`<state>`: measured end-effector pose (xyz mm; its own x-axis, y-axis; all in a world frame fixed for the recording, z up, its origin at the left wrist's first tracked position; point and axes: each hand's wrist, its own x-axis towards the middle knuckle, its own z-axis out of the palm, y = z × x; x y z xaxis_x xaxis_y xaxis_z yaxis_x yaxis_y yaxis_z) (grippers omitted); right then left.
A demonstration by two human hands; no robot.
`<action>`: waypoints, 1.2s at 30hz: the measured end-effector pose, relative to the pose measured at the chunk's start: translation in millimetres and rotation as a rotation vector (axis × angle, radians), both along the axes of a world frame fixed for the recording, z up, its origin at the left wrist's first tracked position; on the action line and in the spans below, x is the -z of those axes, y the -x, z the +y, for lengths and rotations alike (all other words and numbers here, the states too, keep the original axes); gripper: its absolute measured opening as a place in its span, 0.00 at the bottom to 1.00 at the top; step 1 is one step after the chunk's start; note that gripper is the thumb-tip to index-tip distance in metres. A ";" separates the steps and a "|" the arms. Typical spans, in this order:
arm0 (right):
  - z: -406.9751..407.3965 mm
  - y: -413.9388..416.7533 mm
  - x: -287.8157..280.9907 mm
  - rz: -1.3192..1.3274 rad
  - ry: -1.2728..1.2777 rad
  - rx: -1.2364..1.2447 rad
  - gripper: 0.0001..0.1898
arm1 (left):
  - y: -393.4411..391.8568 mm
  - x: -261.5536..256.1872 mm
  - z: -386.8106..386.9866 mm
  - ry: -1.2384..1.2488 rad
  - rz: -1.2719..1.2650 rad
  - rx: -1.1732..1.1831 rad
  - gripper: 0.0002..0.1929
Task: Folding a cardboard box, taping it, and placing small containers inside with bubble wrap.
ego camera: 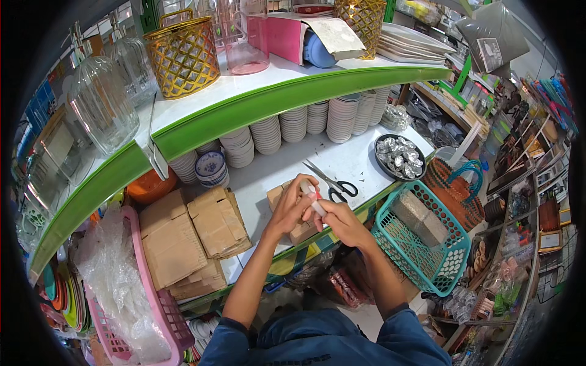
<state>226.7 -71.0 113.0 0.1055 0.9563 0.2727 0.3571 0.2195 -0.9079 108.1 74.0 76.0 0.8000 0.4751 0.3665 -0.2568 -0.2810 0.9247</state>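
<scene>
Both hands hold a roll of clear tape (317,207) with a bit of red on its inner side. My left hand (289,209) grips its upper left part. My right hand (344,223) pinches its lower right end. Below them, partly hidden by the hands, a small brown cardboard box (301,232) lies at the front of the white shelf (274,164). Just beyond my right hand lie black-handled scissors (330,181), their blades pointing away to the upper left.
Flattened cardboard boxes (171,244) and a pink basket (171,315) of bubble wrap (121,293) are at left. Right are a bowl (379,165) of foil-wrapped pieces (399,155) and a teal basket (451,270). Stacked cups (293,123) stand beneath the green-edged upper shelf (274,99).
</scene>
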 end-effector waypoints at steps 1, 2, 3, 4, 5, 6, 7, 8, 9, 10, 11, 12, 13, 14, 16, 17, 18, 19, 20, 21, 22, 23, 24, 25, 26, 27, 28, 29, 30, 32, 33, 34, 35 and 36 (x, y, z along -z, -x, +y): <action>2.0 -0.4 2.9 0.016 -0.004 -0.037 0.12 | -0.1 2.9 -0.1 0.000 0.002 -0.005 0.23; 3.7 -1.5 6.1 0.031 -0.008 -0.075 0.11 | 0.2 5.1 -0.8 0.165 -0.047 0.040 0.24; 5.8 -3.8 10.3 0.032 -0.010 -0.080 0.11 | 0.3 4.9 -0.4 0.328 -0.097 0.086 0.25; 7.9 -6.8 15.1 -0.013 -0.062 -0.071 0.11 | 0.1 4.2 0.2 0.326 -0.097 0.081 0.25; 9.8 -8.7 17.1 -0.059 -0.114 -0.062 0.11 | -0.2 3.2 0.8 0.243 -0.090 0.061 0.26; 10.4 -9.0 16.2 -0.058 -0.114 -0.068 0.11 | -1.6 3.2 -0.1 0.164 -0.082 0.042 0.27; 10.6 -8.0 13.6 -0.069 -0.084 -0.007 0.11 | -3.0 2.4 -1.4 0.085 -0.074 0.022 0.29; 11.1 -8.6 12.4 -0.081 -0.054 0.054 0.11 | -3.7 0.9 -4.0 0.086 -0.074 0.015 0.29; 11.3 -12.3 12.7 -0.081 -0.055 0.049 0.11 | -3.6 -5.6 -8.2 -0.074 -0.023 -0.089 0.30; 10.9 -17.2 12.9 -0.048 -0.035 0.025 0.10 | -4.6 -8.6 -10.8 -0.233 0.029 -0.192 0.31; 11.0 -21.5 13.3 -0.015 -0.014 0.003 0.10 | -5.4 -4.6 -10.4 -0.234 0.029 -0.197 0.31; 11.4 -23.5 9.5 -0.017 -0.017 -0.004 0.10 | -4.3 -0.3 -9.8 -0.104 0.045 -0.193 0.31; 11.7 -24.4 3.1 -0.014 -0.023 -0.069 0.11 | -3.3 2.2 -8.4 0.027 0.059 -0.188 0.31; 12.6 -25.7 -0.3 -0.010 -0.028 -0.134 0.12 | -2.0 3.2 -6.2 0.024 0.057 -0.195 0.31; 13.9 -30.1 3.6 0.014 -0.062 -0.161 0.13 | -0.7 -2.2 -5.0 0.127 0.070 -0.087 0.28; 14.4 -32.8 5.0 0.040 -0.092 -0.187 0.14 | -1.2 -4.1 -4.4 0.124 0.069 -0.090 0.28; 14.7 -34.8 4.9 0.029 -0.099 -0.202 0.15 | -0.1 -4.7 -4.0 0.124 0.095 -0.068 0.28; 16.5 -38.3 6.4 0.031 -0.101 -0.207 0.15 | 0.5 -4.6 -3.5 0.125 0.122 -0.046 0.27; 19.2 -42.2 8.6 -0.019 -0.152 -0.256 0.14 | 1.2 -2.5 -3.5 0.124 0.124 -0.052 0.27; 22.9 -45.5 9.1 -0.070 -0.205 -0.310 0.14 | 2.0 -0.5 -2.8 0.203 0.080 -0.040 0.27; 23.3 -44.8 9.0 -0.010 -0.134 -0.303 0.14 | 2.6 -0.1 -2.6 0.282 0.035 -0.028 0.27; 26.5 -45.4 11.1 -0.009 -0.139 -0.313 0.14 | 3.7 -1.3 -2.9 0.278 0.033 -0.038 0.27; 28.3 -48.9 15.5 -0.076 -0.223 -0.315 0.13 | 1.9 -4.2 -5.8 0.292 0.025 -0.019 0.27; 29.8 -52.7 19.7 -0.142 -0.306 -0.316 0.13 | -0.7 -5.2 -7.6 0.307 0.016 0.001 0.27; 30.7 -57.0 23.1 -0.174 -0.289 -0.289 0.12 | -4.2 -3.5 -7.6 0.306 0.015 0.002 0.27; 31.2 -56.1 22.9 -0.170 -0.288 -0.298 0.12 | -3.5 -1.0 -8.4 0.142 0.017 -0.080 0.28; 31.6 -54.6 21.2 -0.168 -0.246 -0.276 0.13 | -3.6 0.2 -10.0 -0.023 0.020 -0.160 0.30; 31.1 -53.4 19.8 -0.167 -0.203 -0.254 0.13 | -3.1 -0.3 -13.0 -0.021 0.022 -0.166 0.30; 30.2 -54.2 18.7 -0.167 -0.203 -0.256 0.13 | -3.7 -3.6 -16.1 -0.066 0.030 -0.196 0.33; 28.1 -55.4 16.5 -0.005 -0.099 -0.299 0.13 | -5.8 -4.8 -18.1 -0.111 0.038 -0.226 0.37; 27.5 -54.1 14.2 -0.005 -0.099 -0.302 0.13 | -5.0 -4.4 -17.0 -0.005 0.002 -0.201 0.38; 27.1 -52.0 11.7 0.028 -0.125 -0.309 0.13 | -3.7 -3.8 -15.6 0.102 -0.034 -0.175 0.39; 27.7 -50.8 10.6 0.062 -0.151 -0.316 0.13 | -1.4 -1.8 -12.7 0.101 -0.034 -0.178 0.39; 28.2 -51.8 10.4 0.061 -0.152 -0.317 0.13 | 0.1 -0.2 -9.7 0.220 -0.046 -0.112 0.39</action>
